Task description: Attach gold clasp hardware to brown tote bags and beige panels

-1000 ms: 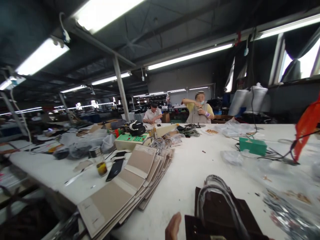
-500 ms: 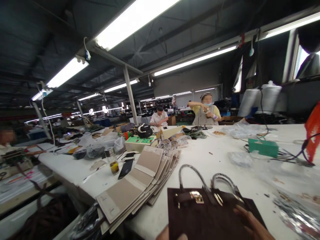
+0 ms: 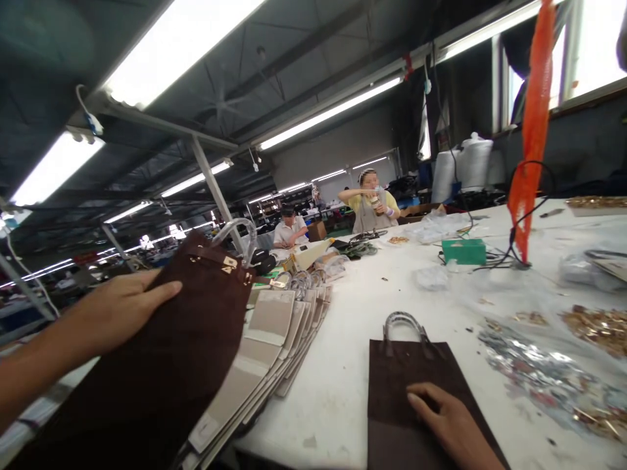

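Note:
My left hand (image 3: 122, 303) grips a dark brown handbag panel (image 3: 171, 365) by its edge, thumb on the front and fingers behind. This panel is raised and tilted at the left, with a gold clasp (image 3: 230, 263) and a plastic-wrapped handle (image 3: 238, 228) at its top. A second dark brown handbag panel (image 3: 406, 365), also with a wrapped handle (image 3: 404, 318), lies on the white table (image 3: 333, 365). On that panel rests my right hand (image 3: 450, 418), its fingers loosely bent and apart. The raised panel partly covers a fanned stack of beige panels (image 3: 269, 333).
Gold metal fittings (image 3: 597, 326) and silvery plastic-wrapped pieces (image 3: 548, 359) spread over the right side. A green box (image 3: 464, 251) with cables stands farther back, near an upright orange strip (image 3: 531, 143). Two people (image 3: 375, 209) sit across the table.
The dark brown panels, together in front of me before, are now apart: one is lifted left in my left hand, the other lies under my right. The view has turned right and tilted.

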`<state>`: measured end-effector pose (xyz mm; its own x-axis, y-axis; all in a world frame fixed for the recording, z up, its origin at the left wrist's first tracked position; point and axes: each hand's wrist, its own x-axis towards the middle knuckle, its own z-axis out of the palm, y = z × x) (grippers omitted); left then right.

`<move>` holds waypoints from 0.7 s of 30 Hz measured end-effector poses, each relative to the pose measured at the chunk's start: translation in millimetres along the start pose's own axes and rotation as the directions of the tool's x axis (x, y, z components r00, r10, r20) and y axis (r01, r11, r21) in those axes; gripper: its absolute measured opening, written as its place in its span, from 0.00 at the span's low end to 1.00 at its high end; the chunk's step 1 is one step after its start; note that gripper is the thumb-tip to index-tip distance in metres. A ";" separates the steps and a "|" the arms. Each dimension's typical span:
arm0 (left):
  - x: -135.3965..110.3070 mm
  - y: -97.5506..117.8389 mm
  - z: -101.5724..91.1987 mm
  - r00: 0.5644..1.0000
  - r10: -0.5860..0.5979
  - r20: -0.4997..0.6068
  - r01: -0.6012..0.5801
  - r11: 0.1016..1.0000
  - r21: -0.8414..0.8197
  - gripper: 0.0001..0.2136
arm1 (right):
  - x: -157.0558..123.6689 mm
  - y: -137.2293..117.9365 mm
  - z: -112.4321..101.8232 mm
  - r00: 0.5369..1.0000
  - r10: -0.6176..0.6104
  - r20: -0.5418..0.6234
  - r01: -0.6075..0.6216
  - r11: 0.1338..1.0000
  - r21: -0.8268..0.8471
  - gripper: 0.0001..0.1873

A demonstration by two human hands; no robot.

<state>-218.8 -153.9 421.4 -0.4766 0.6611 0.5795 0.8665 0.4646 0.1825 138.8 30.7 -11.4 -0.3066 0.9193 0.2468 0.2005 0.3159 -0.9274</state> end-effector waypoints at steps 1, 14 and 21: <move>15.2 -1.6 -2.0 0.997 0.050 0.056 -0.057 0.990 0.127 0.25 | -0.3 -0.1 -0.2 1.000 -0.005 0.006 0.005 1.000 0.000 0.22; -22.5 15.2 306.7 0.919 0.138 0.370 -0.238 0.941 0.239 0.20 | 4.6 -0.9 2.7 0.999 0.024 0.024 -0.024 1.000 -0.001 0.20; -102.2 -5.5 387.8 0.931 0.282 0.233 -0.298 0.954 0.035 0.25 | 8.1 -7.5 8.4 0.998 -0.028 -0.056 0.025 0.998 -0.052 0.16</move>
<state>-232.5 4.5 53.2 -0.2337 0.8836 0.4058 0.9633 0.2670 -0.0266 127.0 33.8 -4.8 -0.2591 0.9219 0.2880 0.2408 0.3504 -0.9051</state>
